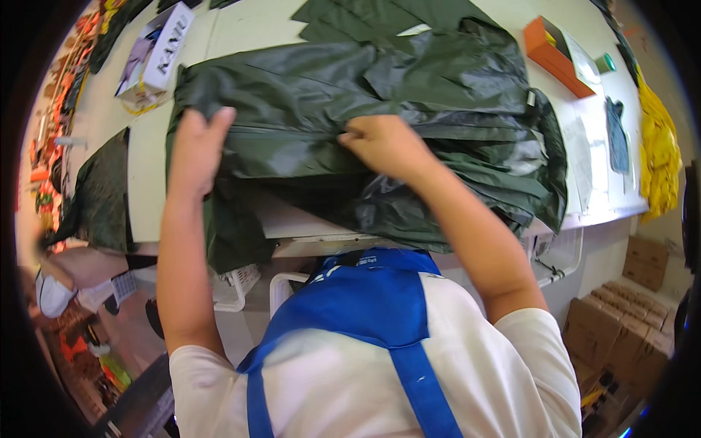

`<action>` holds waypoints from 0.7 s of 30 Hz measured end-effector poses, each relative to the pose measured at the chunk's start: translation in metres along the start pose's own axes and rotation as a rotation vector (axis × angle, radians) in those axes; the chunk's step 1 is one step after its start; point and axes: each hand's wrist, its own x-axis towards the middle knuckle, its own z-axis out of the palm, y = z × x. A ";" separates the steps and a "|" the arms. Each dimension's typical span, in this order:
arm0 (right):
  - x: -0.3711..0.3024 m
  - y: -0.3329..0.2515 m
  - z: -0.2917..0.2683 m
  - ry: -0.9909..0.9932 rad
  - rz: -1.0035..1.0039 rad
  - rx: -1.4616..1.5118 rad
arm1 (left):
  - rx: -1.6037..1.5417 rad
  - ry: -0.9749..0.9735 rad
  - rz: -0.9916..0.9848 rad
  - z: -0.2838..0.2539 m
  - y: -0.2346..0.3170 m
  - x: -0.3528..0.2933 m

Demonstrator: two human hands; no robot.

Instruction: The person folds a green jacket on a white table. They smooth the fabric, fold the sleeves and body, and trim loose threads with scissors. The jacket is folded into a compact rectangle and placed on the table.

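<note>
A dark green glossy garment (pixel 409 95) lies spread over the white table (pixel 150 146), part of it hanging off the near edge. My left hand (pixel 197 146) presses flat on its left side, fingers together, near the top left corner. My right hand (pixel 383 142) pinches a fold of the fabric near the garment's middle seam. A blue apron over a white shirt fills the lower view.
A white printed box (pixel 155 52) sits at the table's far left, an orange box (pixel 558 55) at the far right. More dark green fabric (pixel 102 193) hangs at the left. Yellow cloth (pixel 657 146) hangs right; cardboard boxes (pixel 621 328) stand on the floor below it.
</note>
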 end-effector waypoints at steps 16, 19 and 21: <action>-0.194 0.206 -0.179 -0.061 0.799 0.101 | 0.044 0.031 -0.394 -0.084 -0.155 0.073; -0.206 0.208 -0.143 0.089 0.765 0.190 | 0.452 0.185 -0.466 -0.104 -0.196 0.070; -0.209 0.199 -0.124 0.210 0.743 0.212 | 0.651 0.335 -0.538 -0.112 -0.195 0.076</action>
